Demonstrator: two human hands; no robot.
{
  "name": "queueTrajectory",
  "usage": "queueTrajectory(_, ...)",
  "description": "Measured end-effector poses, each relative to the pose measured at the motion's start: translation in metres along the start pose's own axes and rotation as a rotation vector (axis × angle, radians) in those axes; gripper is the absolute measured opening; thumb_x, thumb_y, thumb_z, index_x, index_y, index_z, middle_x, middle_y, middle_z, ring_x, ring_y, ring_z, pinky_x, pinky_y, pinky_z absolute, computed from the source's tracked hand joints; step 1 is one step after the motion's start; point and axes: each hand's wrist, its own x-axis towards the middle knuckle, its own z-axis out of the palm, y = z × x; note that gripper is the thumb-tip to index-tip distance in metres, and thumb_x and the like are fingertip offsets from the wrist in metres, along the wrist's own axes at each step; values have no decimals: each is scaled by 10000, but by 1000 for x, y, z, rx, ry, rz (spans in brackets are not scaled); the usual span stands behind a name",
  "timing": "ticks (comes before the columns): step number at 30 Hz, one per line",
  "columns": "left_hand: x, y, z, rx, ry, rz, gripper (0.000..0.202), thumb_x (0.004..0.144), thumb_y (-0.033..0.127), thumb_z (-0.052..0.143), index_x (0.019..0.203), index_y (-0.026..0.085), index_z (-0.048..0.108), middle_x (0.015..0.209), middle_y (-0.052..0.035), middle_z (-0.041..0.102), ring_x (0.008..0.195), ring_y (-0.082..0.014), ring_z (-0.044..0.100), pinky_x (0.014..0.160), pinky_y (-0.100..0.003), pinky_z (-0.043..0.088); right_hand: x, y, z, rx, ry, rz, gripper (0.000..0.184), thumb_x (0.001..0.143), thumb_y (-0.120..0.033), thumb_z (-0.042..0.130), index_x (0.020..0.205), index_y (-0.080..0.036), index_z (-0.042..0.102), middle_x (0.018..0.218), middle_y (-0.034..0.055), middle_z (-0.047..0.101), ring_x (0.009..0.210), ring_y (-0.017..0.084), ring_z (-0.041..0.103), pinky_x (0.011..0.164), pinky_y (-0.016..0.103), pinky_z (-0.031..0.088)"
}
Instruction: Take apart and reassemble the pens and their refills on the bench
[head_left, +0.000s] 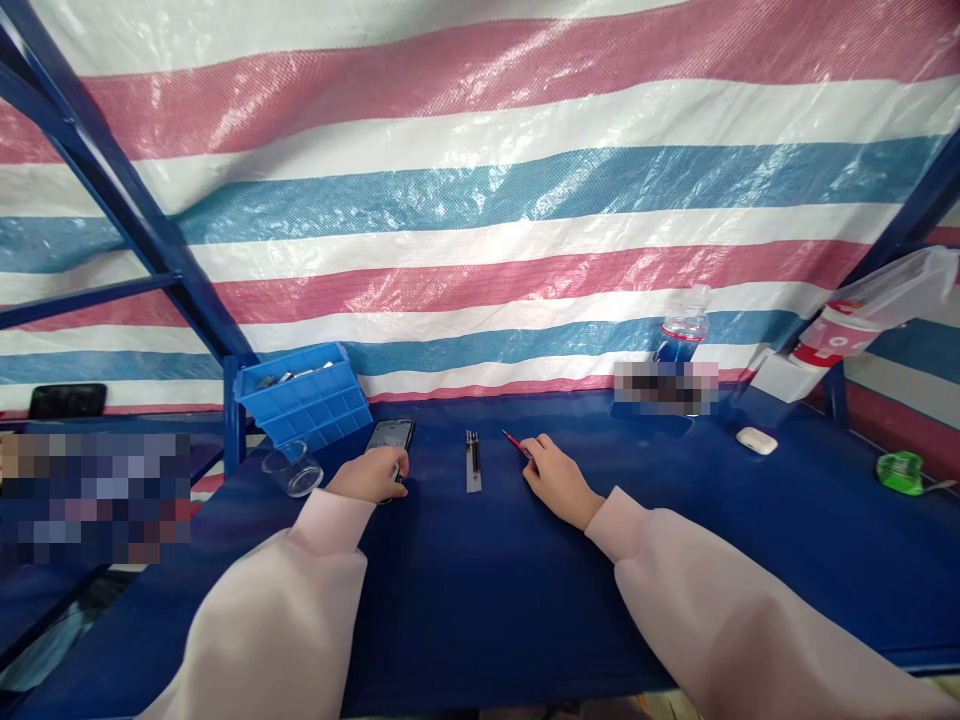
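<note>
My left hand (371, 474) rests on the blue table (480, 590), its fingers curled around the lower end of a black phone (390, 437) with a lit screen. My right hand (559, 480) lies to the right, fingers pinched on a thin red pen (514, 443) that points up and left. Between the two hands lies a small clear packet of dark pen refills (472, 460), touched by neither hand. Both arms wear pale pink sleeves.
A blue plastic bin (307, 395) with metal parts stands at the left, a clear glass cup (292, 468) in front of it. At the back right are a water bottle (684, 335), a white earbud case (756, 440), a green object (900, 472) and a bagged paper cup (840, 335). A striped tarp hangs behind.
</note>
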Motion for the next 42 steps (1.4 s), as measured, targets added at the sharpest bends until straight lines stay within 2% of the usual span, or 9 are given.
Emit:
queueTrajectory(10, 1, 0, 0, -15, -48, -9, 184, 662, 235, 577, 846, 234, 585, 891, -14, 591, 837, -184, 564, 529, -215, 351, -1, -3, -3, -1, -19, 23, 265, 807, -78, 395, 1030, -175, 502, 903, 41, 467, 724, 126, 480, 596, 209, 351)
queueTrajectory(14, 1, 1, 0, 7, -16, -31, 225, 660, 251, 585, 884, 229, 568, 914, -18, 596, 840, -186, 566, 540, -222, 360, -1, -4, -4, 21, -35, 27, 270, 818, -87, 391, 1049, -174, 501, 908, 46, 467, 726, 126, 485, 591, 204, 361)
queueTrajectory(19, 1, 0, 2, 13, -13, -51, 122, 660, 256, 573, 774, 225, 600, 920, -16, 612, 845, -189, 576, 572, -233, 383, -1, -3, -3, 25, -28, 23, 275, 815, -88, 396, 1054, -170, 505, 912, 50, 467, 721, 126, 485, 598, 207, 371)
queueTrajectory(26, -1, 7, 4, 12, -7, -46, 122, 668, 226, 543, 764, 227, 617, 902, -23, 629, 827, -192, 590, 606, -244, 404, 0, -1, -1, 11, -35, 34, 293, 803, -86, 402, 1062, -175, 506, 922, 49, 471, 757, 134, 493, 623, 214, 374)
queueTrajectory(35, -3, 17, 12, 118, 119, -8, 93, 682, 250, 503, 742, 194, 547, 891, -59, 612, 817, -227, 592, 624, -294, 411, 0, 1, 2, 6, -32, 36, 295, 802, -91, 403, 1066, -177, 503, 923, 45, 467, 746, 132, 494, 622, 214, 370)
queueTrajectory(42, 1, 19, 19, 166, 192, -4, 110, 723, 273, 467, 752, 185, 525, 898, -72, 611, 824, -220, 590, 617, -282, 406, 0, 0, 0, 13, -43, 39, 289, 815, -88, 399, 1070, -179, 499, 919, 42, 460, 738, 121, 493, 623, 206, 374)
